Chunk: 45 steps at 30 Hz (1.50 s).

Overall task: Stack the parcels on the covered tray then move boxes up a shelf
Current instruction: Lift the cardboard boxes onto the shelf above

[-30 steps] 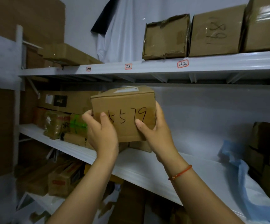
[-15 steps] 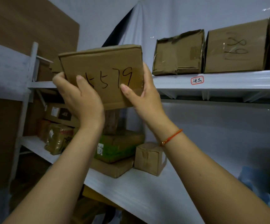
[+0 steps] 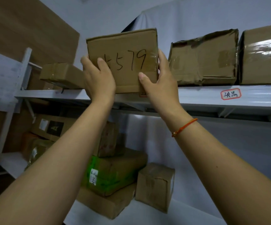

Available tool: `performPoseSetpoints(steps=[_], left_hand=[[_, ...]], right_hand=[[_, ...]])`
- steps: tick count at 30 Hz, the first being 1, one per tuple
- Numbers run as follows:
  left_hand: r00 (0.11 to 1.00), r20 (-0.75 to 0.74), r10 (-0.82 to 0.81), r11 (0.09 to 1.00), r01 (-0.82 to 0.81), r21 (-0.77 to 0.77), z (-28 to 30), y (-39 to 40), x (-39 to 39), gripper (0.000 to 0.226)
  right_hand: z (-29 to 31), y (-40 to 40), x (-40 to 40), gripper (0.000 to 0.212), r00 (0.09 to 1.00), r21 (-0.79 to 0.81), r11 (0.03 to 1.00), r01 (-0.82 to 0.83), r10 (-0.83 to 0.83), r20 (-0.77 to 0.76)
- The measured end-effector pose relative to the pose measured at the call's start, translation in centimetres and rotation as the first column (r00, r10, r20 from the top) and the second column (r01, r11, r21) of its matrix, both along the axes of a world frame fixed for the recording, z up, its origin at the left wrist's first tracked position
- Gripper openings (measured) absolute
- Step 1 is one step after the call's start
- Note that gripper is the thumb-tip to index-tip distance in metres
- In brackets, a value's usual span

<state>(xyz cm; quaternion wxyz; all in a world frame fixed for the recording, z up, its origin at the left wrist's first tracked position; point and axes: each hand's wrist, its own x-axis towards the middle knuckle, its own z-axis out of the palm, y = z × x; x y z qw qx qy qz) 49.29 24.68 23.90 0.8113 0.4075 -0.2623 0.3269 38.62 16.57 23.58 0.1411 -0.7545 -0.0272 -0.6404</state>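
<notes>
Brown cardboard box marked 579 (image 3: 123,60) gripped by left hand (image 3: 99,80) and right hand (image 3: 160,82), fingers curled round its sides. Held at white upper shelf (image 3: 196,96) edge, between flat taped carton (image 3: 61,75) and crumpled taped carton (image 3: 204,59).

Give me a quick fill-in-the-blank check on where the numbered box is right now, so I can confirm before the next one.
1. The box held by the left hand and the right hand has ____ handwritten on its front.
2. The box is at the level of the ____ shelf.
3. A thin ____ bracelet sits on the right wrist.
4. The crumpled box stands on the held box's ____ side.

Missing words: 579; upper; orange; right
</notes>
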Motion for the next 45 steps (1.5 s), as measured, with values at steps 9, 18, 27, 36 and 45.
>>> performPoseSetpoints(steps=[9, 18, 27, 36, 45], left_hand=[[0.993, 0.112, 0.033, 0.984, -0.052, 0.171, 3.7, -4.4, 5.1, 0.033], [0.980, 0.191, -0.050, 0.919, -0.030, 0.394, 3.1, -9.9, 5.8, 0.045], [0.960, 0.265, 0.090, 0.844, -0.215, 0.492, 1.8, -11.3, 6.0, 0.053], [0.858, 0.391, 0.333, 0.924, -0.380, 0.046, -10.1, -15.7, 3.9, 0.029], [0.959, 0.283, -0.017, 0.828, -0.145, 0.542, -17.3, -21.9, 4.7, 0.033]], right_hand=[[-0.3, -2.1, 2.9, 0.060, 0.934, -0.212, 0.910, 0.355, -0.335, 0.127], [-0.7, -5.3, 3.5, 0.032, 0.591, -0.275, 0.525, 0.806, -0.746, 0.307], [-2.6, -6.6, 3.6, 0.034, 0.605, -0.279, 0.537, 0.797, -0.705, 0.372], [-9.7, -10.8, 4.5, 0.017, 0.778, -0.335, 0.704, 0.626, -0.532, 0.336], [-16.7, -18.4, 5.6, 0.027, 0.704, -0.113, 0.696, 0.709, -0.708, 0.055]])
